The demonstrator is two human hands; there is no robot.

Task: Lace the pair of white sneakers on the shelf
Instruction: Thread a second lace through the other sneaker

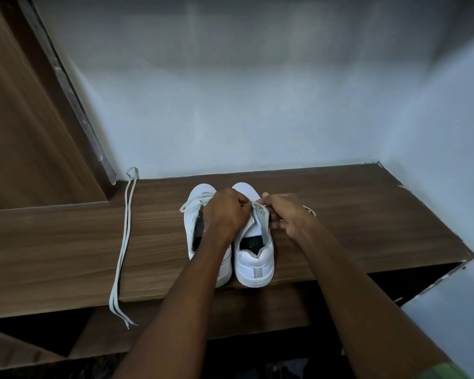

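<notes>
Two white sneakers stand side by side on the wooden shelf (353, 214), heels toward me. The left sneaker (196, 212) has a white lace threaded loosely near its toe. Over the right sneaker (255, 258), my left hand (225, 212) is curled at the tongue and eyelets, fingers pinching there. My right hand (288, 214) pinches the grey-lined tongue from the right side. A bit of lace (309, 210) shows past my right hand. A second, loose white lace (123, 242) lies folded double on the shelf far to the left, its ends hanging over the front edge.
A pale wall closes the shelf at the back and on the right. A wooden panel (25, 119) rises at the left. Below the front edge is a dark opening with a lower wooden board (257, 310).
</notes>
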